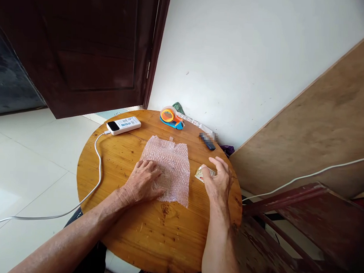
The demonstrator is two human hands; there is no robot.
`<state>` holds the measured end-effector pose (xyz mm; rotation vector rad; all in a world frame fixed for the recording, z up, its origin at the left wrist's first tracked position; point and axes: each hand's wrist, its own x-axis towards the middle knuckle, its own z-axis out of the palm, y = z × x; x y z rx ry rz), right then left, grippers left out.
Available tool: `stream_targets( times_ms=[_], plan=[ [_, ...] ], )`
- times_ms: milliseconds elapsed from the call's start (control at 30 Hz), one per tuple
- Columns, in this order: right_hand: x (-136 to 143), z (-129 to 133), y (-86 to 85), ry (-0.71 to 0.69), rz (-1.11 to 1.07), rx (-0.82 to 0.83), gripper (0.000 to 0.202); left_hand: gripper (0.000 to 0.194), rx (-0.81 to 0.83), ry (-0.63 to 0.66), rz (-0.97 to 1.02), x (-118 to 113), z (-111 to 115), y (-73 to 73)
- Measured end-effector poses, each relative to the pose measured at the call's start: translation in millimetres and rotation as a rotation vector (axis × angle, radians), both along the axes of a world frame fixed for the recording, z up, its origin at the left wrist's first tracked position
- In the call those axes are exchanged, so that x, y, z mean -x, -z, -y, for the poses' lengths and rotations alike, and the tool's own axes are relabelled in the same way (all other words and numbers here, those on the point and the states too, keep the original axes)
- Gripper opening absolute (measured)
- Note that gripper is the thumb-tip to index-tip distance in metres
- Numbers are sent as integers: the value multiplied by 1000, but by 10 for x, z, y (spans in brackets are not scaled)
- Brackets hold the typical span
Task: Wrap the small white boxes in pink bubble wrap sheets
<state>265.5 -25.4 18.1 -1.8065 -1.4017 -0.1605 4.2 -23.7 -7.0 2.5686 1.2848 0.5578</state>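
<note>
A sheet of pinkish bubble wrap [175,164] lies on the round wooden table [163,239]. My left hand [145,179] rests on its left side, fingers spread over the plastic. Over on the right, my right hand [218,178] is held above a small pale card-like packet [200,173], with thumb and fingers apart. My hand covers part of that packet, and I cannot make out its exact kind. Whether the right fingertips touch it is hidden.
A white power bank [124,125] with a plugged-in cable [100,161] stands at the back left. Behind the wrap are a tape dispenser [172,118] and a dark, partly blurred object [208,142]. A wall [232,74] borders the table's back, a wooden chair [305,204] its right.
</note>
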Motion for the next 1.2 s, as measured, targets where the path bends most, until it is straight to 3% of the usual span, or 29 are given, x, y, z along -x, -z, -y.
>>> stream_targets(
  times_ms=[67,133,200,300,400,500,600,700,867,1067,1200],
  plan=[
    [196,15,-31,-144,45,-98,30,44,10,-1,-11,3,5,-14],
    [401,30,-20,-348,95,-82,30,45,12,-3,-13,7,12,-28],
    [571,44,37,-512,153,31,37,46,6,6,0,8,22,-45],
    [702,58,142,-621,226,244,52,41,16,36,31,10,40,-79],
    [702,63,185,-619,269,399,49,28,32,51,40,14,53,-110],
    [662,53,169,-614,272,444,46,23,45,36,41,14,54,-115],
    [638,37,158,-630,239,453,48,30,43,2,67,12,44,-95],
    [627,31,163,-646,208,453,49,50,20,27,72,13,26,-54],
    [618,45,164,-603,167,297,35,60,21,81,9,28,0,7],
    [596,26,151,-576,175,264,19,60,-8,90,-12,46,-7,18],
    [373,11,61,-328,150,64,23,59,-6,92,-5,53,-11,31]
  ],
)
